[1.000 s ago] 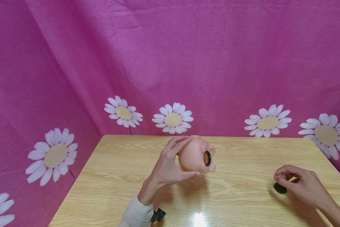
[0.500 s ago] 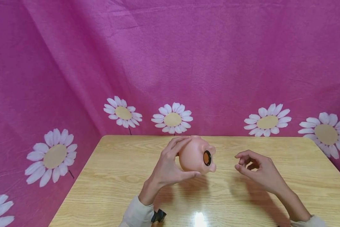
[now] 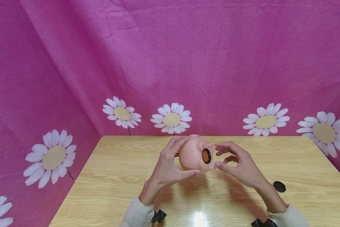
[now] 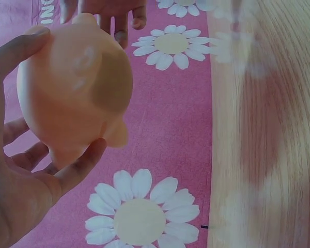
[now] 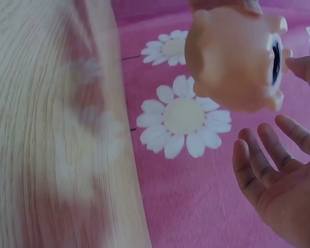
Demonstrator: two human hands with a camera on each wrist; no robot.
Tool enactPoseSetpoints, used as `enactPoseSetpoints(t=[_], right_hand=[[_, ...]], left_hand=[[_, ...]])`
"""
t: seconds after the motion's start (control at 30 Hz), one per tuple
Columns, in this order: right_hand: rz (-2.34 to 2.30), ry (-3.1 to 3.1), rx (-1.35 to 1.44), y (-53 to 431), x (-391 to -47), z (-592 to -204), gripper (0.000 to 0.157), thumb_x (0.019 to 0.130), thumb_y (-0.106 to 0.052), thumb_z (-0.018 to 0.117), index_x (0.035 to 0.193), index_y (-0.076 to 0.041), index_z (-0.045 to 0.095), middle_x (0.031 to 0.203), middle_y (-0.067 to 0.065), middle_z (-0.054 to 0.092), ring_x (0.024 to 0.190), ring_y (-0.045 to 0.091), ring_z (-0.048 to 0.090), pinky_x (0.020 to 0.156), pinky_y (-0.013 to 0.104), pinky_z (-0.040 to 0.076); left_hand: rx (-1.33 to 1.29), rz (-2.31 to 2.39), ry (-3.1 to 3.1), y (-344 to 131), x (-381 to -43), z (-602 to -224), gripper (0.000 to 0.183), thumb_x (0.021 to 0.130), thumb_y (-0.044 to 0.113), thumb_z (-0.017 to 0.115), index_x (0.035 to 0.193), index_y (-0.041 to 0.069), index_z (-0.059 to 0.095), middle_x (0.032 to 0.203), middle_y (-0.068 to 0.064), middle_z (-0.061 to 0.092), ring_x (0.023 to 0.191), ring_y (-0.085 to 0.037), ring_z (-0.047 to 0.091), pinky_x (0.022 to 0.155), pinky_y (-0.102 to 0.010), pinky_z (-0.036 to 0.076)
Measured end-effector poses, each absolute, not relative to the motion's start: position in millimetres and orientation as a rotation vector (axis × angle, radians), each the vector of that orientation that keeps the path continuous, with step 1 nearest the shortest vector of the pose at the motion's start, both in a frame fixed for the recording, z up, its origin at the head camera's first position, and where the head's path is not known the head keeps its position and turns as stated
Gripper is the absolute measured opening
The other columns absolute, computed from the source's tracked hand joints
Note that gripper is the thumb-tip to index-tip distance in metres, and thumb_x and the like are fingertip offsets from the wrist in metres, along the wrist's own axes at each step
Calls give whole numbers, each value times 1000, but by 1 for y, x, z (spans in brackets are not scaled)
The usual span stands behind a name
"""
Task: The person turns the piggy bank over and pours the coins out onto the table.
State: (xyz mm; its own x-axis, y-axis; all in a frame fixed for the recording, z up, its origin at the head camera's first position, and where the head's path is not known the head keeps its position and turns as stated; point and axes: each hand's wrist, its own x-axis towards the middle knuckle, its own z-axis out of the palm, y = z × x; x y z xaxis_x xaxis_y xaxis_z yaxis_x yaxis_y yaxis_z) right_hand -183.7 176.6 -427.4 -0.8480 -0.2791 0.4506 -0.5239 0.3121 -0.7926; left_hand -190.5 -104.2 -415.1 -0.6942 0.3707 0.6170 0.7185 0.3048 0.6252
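Observation:
My left hand [image 3: 167, 165] grips a pink piggy bank [image 3: 190, 156] by its rounded body, thumb below and fingers over the top. The bank is held above the table, tipped so that its underside points right. In that underside is a round hole with a black rim [image 3: 206, 156], between stubby feet. My right hand [image 3: 241, 164] has its fingers spread and loosely bent beside the feet, the thumb tip right at the lower one. The right wrist view shows this hand's palm [image 5: 289, 191] with nothing in it. On the table to the right lies a round black plug [image 3: 279, 186].
The wood-grain table [image 3: 124, 176] meets a magenta cloth [image 3: 209, 63] printed with white daisies at the back and left. Black wrist mounts [image 3: 159, 216] show at both cuffs. A bright light reflection lies near the front edge.
My right hand has let go of the black plug, leaving it on the table, and moved left to the piggy bank's feet. The left hand keeps its grip almost still.

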Motion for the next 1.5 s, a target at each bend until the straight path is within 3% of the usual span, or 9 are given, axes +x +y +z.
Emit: enactPoseSetpoints(t=[0.27,0.67,0.9,1.1,1.37,1.5], right_hand=[[1592,-2339,818,168,-186,-429,76,84,0,88,152,-10,55,142,8,62,120,2,64,85,26,64],[1666,-2380,779,160,-184,-424,78,87,-5,87,156,-14,51,154,9,55,126,-3,60,92,25,62],[1843,-2319,871,157,-183,-426,81,94,2,78,163,-16,41,165,-6,44,136,-4,57,90,30,66],[1813,-2224,856,154,-182,-425,85,87,10,81,161,-10,44,161,-14,48,133,-2,59,83,27,67],[1552,-2185,779,151,-181,-421,95,75,7,93,158,-13,50,153,2,57,133,-2,59,86,23,65],[1440,-2183,745,151,-180,-419,100,71,4,96,158,-13,51,155,10,55,134,-2,56,86,21,64]], left_hand=[[-905,-1428,-2254,-101,-189,-417,98,72,25,100,157,17,53,152,-6,57,132,-25,62,86,-28,66],[-797,-1564,-2249,-99,-187,-418,95,73,25,98,157,22,53,152,-2,59,130,-24,62,85,-30,66],[-778,-1706,-2269,-97,-184,-421,93,79,26,94,160,28,48,156,3,55,131,-21,57,91,-31,65],[-825,-1724,-2284,-97,-183,-418,96,83,22,92,165,29,42,164,4,48,146,-21,51,98,-33,64],[-834,-1688,-2259,-98,-185,-416,94,82,15,92,164,21,45,163,-1,50,150,-23,49,104,-34,62],[-842,-1745,-2206,-98,-187,-417,87,86,10,87,162,15,46,162,-9,48,150,-34,48,103,-35,63]])
